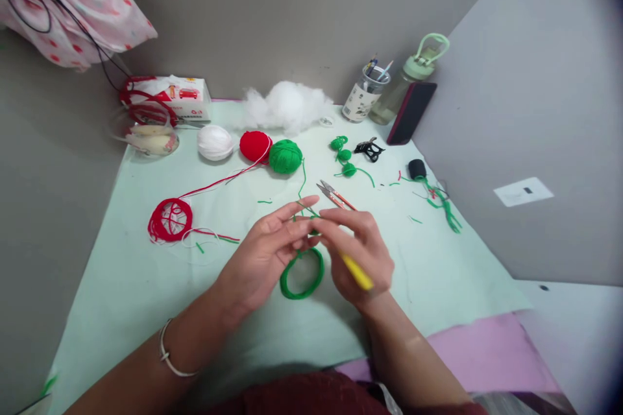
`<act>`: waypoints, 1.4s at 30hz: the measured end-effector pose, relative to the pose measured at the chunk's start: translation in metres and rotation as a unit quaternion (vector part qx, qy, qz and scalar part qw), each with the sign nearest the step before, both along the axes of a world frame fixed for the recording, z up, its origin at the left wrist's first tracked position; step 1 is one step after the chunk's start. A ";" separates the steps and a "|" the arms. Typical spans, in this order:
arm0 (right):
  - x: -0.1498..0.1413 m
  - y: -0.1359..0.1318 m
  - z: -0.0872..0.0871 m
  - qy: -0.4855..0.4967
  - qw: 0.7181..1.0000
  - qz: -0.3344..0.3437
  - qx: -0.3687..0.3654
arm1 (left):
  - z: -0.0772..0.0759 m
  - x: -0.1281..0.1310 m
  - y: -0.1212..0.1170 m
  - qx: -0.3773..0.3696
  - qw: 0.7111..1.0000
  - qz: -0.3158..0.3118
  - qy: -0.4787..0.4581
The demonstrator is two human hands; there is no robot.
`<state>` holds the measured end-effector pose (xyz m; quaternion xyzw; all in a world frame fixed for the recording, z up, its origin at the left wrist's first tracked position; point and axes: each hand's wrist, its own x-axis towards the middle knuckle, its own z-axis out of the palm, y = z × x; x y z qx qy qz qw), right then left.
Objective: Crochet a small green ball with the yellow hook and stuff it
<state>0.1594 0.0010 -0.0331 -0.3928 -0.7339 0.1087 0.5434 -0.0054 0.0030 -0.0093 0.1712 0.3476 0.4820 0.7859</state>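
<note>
Near the middle of the table my two hands meet over a small piece of green crochet work [315,225], mostly hidden by the fingers. My left hand [277,246] pinches it, with green yarn running over the raised index finger. In my right hand [360,253] is a crochet hook with a yellow handle [357,272], its tip at the work. The yarn leads up to a green yarn ball [285,156]. Below the fingers hangs or lies a green yarn ring [320,272]; whether it joins the work I cannot tell. Thread snips [335,195] lie just beyond my right hand.
Red [255,146] and white yarn balls [215,142] stand behind, before white stuffing [289,107]. A red yarn coil [154,220] lies left. Small green crocheted balls [348,170], a black clip [370,150], a pencil cup [361,100], a bottle [392,94] and a phone [412,113] are right.
</note>
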 end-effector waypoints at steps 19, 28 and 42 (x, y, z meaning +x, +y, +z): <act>0.001 0.008 0.005 0.086 0.995 0.044 -0.032 | -0.005 -0.004 0.005 0.008 1.000 0.005 -0.029; -0.003 0.016 0.006 0.267 0.925 0.140 -0.230 | -0.001 0.001 0.001 0.091 0.990 0.031 0.100; -0.004 0.005 0.009 0.175 0.973 0.093 -0.119 | -0.005 -0.002 0.001 0.121 0.972 0.081 0.187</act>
